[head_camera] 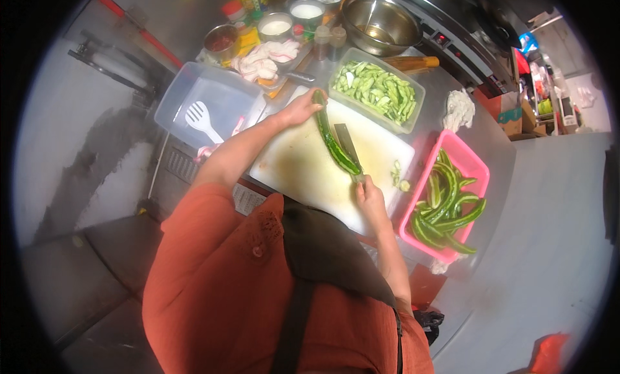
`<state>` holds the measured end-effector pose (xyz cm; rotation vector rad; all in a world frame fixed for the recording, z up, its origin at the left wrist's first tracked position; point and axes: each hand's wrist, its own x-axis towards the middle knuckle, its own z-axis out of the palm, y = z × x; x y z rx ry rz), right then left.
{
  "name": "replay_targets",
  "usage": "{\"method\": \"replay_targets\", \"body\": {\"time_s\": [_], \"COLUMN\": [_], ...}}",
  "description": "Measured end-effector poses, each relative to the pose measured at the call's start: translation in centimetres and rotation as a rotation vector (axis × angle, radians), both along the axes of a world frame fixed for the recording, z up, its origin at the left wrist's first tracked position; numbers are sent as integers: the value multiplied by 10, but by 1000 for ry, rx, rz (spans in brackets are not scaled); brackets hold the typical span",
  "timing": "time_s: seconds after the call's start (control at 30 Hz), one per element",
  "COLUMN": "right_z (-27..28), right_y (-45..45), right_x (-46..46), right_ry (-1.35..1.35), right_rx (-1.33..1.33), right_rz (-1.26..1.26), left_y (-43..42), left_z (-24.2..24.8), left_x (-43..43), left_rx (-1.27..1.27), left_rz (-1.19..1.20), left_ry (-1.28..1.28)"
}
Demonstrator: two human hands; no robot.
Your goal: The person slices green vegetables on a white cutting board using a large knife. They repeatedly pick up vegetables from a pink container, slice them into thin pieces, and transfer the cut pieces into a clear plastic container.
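A long green cucumber lies slantwise over a white cutting board, and my left hand holds its far end. My right hand grips the handle of a cleaver, whose blade is beside the cucumber near its close end. Small cut bits lie on the board's right part. Beyond the board, a clear plastic container holds sliced green pieces. To the right, a pink plastic basket holds several long green cucumbers, some peeled in strips.
A clear bin with a white slotted spatula stands left of the board. Farther back are a large metal bowl, seasoning bowls, bottles and a crumpled cloth. Another cloth lies behind the basket.
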<state>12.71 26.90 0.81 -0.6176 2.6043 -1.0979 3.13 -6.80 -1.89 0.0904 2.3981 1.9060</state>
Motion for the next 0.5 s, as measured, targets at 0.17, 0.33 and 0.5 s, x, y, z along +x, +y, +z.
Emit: {"method": "replay_targets", "body": {"time_s": [0.17,0.33,0.5], "right_z": [12,35,39], "right_y": [-8,6,-2], "right_x": [-7,16,23], "right_ry": [-39,-39,-61], "right_rx": [-36,-6,16], "right_rz": [21,46,59], "left_y": [3,9,2], "left_z": [3,16,-12], "left_x": [6,36,48], "left_rx": [-142,-228,55], "left_rz": [90,264,437], "left_ry": [15,39,-57]}}
